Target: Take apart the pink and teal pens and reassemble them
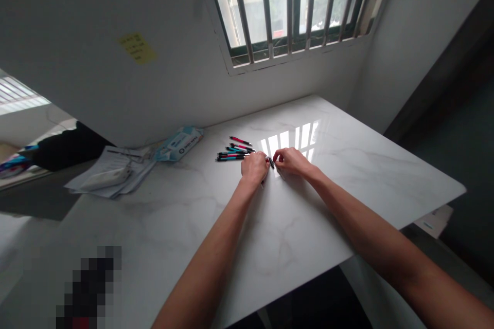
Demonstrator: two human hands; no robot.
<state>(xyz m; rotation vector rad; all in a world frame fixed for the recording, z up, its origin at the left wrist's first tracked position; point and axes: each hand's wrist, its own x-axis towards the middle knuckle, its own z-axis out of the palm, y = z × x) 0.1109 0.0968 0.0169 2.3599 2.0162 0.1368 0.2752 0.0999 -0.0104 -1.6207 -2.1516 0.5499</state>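
Note:
My left hand [254,166] is closed low over the table, its fingers around a dark pen [271,163] whose end sticks out toward the right. Just across from it, my right hand [290,161] has its fingers curled into a pinch beside that pen's end. What sits between the right fingertips is too small to make out. Left of and behind my left hand lies a loose pile of pens [233,155], black with red and teal parts. One red and black pen [241,141] lies a little apart at the back.
The white marbled table [185,247] runs to the wall below a barred window [289,5]. A blue wipes packet [180,144] and papers [111,169] under a clear plastic item lie at the left. A yellow note [138,48] sticks to the wall.

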